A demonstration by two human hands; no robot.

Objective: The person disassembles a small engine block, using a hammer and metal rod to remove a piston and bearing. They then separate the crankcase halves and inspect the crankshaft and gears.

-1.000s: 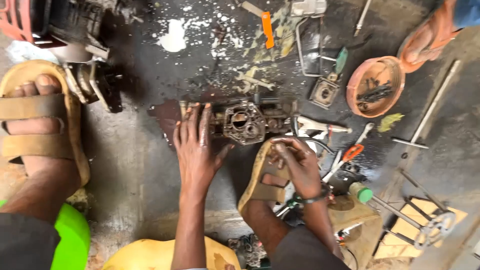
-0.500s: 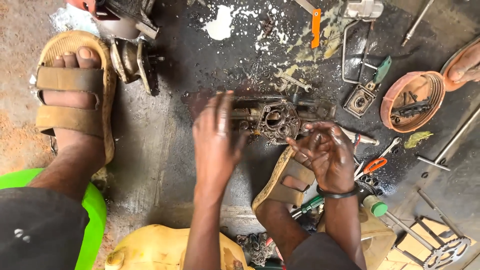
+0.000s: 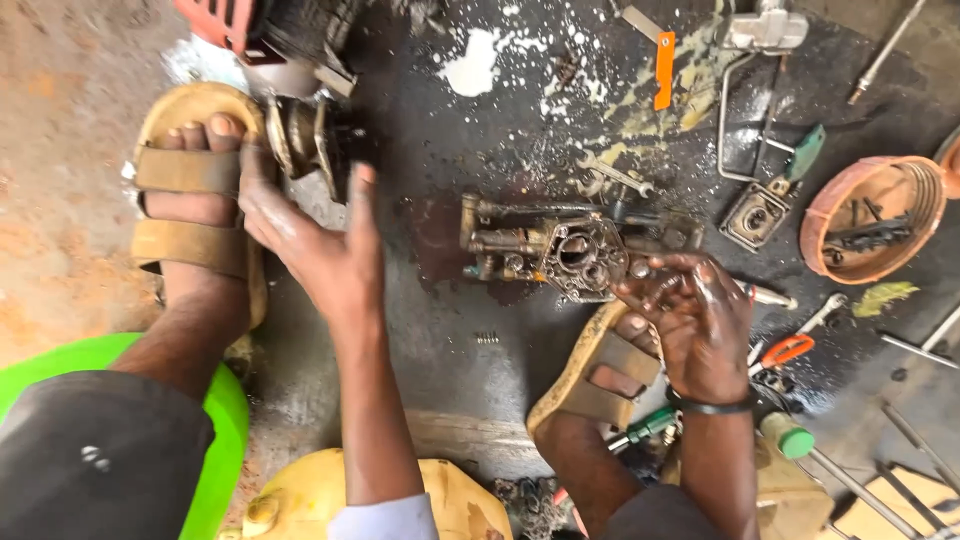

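A grimy metal engine assembly [image 3: 560, 250] lies on the dark oily floor. My right hand [image 3: 690, 320] rests at its right end with the fingers curled and oily; whether they pinch a small part is unclear. My left hand [image 3: 320, 240] is off the assembly, out to the left, fingers apart and holding nothing. Its fingertips are close to a round metal engine part [image 3: 300, 135] beside my sandalled left foot [image 3: 195, 190]. My right foot in its sandal [image 3: 600, 375] sits just below the assembly.
An orange bowl [image 3: 830, 195] of small parts stands at the right. Orange-handled pliers [image 3: 785, 350], a green-handled screwdriver [image 3: 650, 425], a wrench [image 3: 610, 175] and a red engine housing [image 3: 215, 20] lie around. A yellow container [image 3: 300, 500] and a green tub [image 3: 230, 420] are near me.
My left hand has lifted off the assembly and swung left toward the round engine part. My right hand stays at the assembly's right end. The view has shifted left.
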